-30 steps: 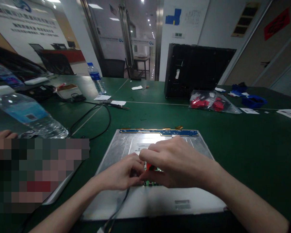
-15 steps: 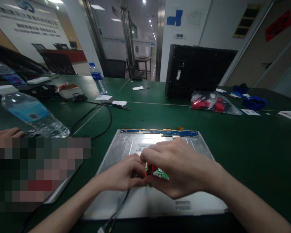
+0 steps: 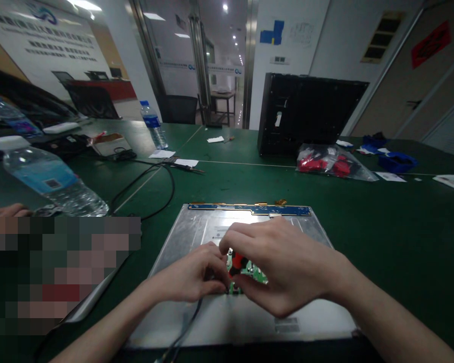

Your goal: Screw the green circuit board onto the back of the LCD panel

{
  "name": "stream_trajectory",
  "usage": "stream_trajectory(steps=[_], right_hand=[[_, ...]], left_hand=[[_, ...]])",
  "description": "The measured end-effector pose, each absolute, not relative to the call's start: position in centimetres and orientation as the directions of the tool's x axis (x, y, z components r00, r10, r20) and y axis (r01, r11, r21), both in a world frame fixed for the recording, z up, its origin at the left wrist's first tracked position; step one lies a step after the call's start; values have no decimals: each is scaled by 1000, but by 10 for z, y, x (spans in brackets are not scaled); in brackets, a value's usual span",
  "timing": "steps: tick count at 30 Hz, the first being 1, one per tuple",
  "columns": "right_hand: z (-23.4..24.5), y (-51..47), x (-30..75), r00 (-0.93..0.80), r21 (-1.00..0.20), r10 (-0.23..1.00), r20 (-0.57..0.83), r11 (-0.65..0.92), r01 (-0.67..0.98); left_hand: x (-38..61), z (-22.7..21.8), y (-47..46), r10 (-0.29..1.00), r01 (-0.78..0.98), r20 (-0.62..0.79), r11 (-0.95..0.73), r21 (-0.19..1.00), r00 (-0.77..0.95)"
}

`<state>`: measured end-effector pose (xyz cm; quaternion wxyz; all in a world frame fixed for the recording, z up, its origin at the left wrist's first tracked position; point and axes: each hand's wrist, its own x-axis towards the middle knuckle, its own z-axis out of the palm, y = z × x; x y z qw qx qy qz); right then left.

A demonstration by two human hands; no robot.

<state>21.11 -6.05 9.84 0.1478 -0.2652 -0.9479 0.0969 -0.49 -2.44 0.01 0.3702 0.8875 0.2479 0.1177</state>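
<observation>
A silver display panel (image 3: 181, 315) lies face down in front of me, with a blue circuit strip (image 3: 230, 207) along its far edge. On its middle sits a green circuit board (image 3: 258, 275), mostly covered by my hands. My right hand (image 3: 278, 264) curls over the board, fingers closed around a red-and-black screwdriver (image 3: 238, 262) whose tip I cannot see. Against the board's left side, my left hand (image 3: 199, 272) has its fingers bent and pressed together; what they grip is hidden. Dark cables (image 3: 189, 322) run from beneath it toward the near edge.
A large water bottle (image 3: 56, 176) leans at the left, near another person's hand (image 3: 2, 222) and a blurred-out area. A black cable (image 3: 172, 186) loops across the green table. Farther back stand a black monitor (image 3: 314, 116), a bag of red parts (image 3: 333, 164) and another bottle (image 3: 153, 123).
My right thumb has moved slightly away from my left fingers, and more of the green board and the screwdriver shows between my hands. The left hand has hardly moved.
</observation>
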Motion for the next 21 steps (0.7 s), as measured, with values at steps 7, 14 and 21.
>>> stream_trajectory(steps=[7,14,21], right_hand=[[93,-58,208,-784,-200,566,255,824,529],[101,-59,212,-822,-284,536,193,833,476],[93,-56,209,-800,-178,545,252,838,515]], left_hand=[[0,4,-23,484,285,96,-652,703,870],[-2,6,-24,503,327,35,-612,720,863],[0,8,-24,480,291,82,-649,703,874]])
